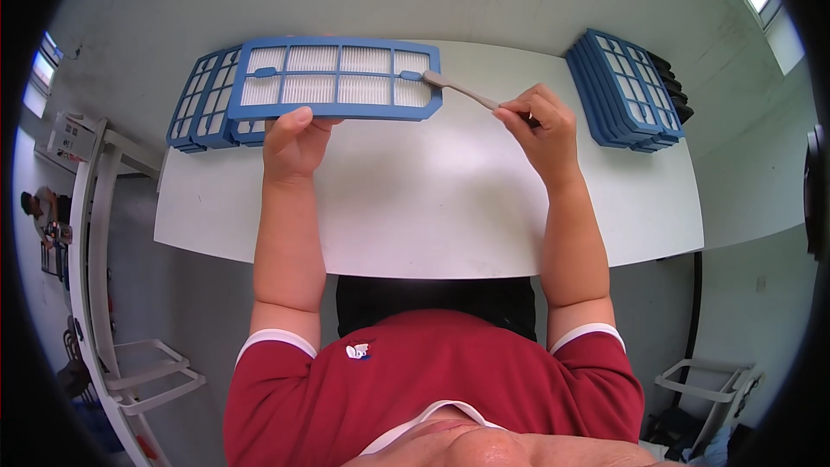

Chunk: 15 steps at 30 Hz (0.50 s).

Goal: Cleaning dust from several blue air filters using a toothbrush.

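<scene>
My left hand point(296, 143) holds a blue-framed pleated air filter point(373, 88) by its lower edge, thumb in front and fingers mostly hidden behind. White pleats fill the filter's grid, and it is raised above the table. In my right hand point(545, 125), a slim tan tool shaped like a toothbrush point(467, 92) is pinched between thumb and fingers. Its rounded head meets the right end of the filter, beside a small blue tab on the grid; bristles cannot be made out.
More blue-framed filters point(201, 104) lie at the table's left end, partly behind the held one. A stack of similar filters point(624, 91) stands at the far right, with black parts point(673, 91) behind it. The white table point(432, 207) has a wall behind. Another person point(41, 212) is far left.
</scene>
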Tool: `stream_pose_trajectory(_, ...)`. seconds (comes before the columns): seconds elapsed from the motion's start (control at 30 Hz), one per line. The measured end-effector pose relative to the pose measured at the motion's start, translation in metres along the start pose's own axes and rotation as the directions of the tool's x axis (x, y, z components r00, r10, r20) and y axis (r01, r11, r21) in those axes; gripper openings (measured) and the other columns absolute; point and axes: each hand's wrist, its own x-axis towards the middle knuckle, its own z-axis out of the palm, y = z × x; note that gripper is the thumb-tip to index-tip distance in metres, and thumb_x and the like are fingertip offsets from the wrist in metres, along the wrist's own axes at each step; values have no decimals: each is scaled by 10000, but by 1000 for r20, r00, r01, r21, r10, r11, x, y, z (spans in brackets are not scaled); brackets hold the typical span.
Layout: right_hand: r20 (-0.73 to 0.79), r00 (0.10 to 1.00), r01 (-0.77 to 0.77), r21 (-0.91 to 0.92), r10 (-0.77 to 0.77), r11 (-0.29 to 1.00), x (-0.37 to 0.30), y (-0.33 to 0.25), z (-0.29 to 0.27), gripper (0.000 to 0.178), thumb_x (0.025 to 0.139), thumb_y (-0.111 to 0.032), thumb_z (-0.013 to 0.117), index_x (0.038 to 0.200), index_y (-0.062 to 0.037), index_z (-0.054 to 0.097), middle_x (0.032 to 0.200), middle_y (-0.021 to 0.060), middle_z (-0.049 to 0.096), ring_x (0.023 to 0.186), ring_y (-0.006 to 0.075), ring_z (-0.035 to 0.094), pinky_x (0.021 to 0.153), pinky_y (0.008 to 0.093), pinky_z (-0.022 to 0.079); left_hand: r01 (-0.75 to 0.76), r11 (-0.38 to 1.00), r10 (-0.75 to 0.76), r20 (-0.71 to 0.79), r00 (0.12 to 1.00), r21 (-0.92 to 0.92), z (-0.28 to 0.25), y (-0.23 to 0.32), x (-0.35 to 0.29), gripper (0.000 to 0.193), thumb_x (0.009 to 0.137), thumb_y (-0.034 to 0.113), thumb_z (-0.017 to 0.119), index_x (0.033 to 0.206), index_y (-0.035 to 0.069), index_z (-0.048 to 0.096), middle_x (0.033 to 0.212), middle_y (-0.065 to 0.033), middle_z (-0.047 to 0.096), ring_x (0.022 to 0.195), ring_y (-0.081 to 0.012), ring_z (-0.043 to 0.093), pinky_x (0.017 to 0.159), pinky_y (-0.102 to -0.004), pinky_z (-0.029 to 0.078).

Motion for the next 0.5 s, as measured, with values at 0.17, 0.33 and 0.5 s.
stream_pose_trajectory(0.17, 65, 998, -20, 34, 18, 999, 2, -2, -5, 113, 684, -30, 763, 685, -17, 651, 662, 40, 560, 548, 129, 539, 477, 246, 431, -29, 1000, 29, -6, 1000, -10, 2, -1, 0, 704, 692, 61, 567, 1350, 58, 315, 1292, -166, 452, 1071, -273, 565, 818, -380, 539)
stream_pose_trajectory(0.33, 182, 980, -100, 129, 76, 987, 1, -11, -8, 106, 688, -20, 759, 680, -12, 653, 664, 33, 569, 552, 116, 538, 482, 238, 431, -48, 997, 50, -33, 998, 52, 6, 0, 2, 766, 661, 68, 590, 1371, 94, 302, 1318, -163, 433, 1108, -276, 541, 821, -379, 537)
stream_pose_trajectory(0.5, 48, 991, -130, 163, 124, 978, 1, -2, -6, 97, 705, -26, 749, 691, -22, 653, 646, 26, 558, 539, 107, 501, 476, 237, 389, -75, 991, 70, 49, 996, 114, 20, 3, 5, 920, 576, 140, 687, 1397, 120, 270, 1392, -194, 355, 1266, -312, 405, 999, -436, 425)
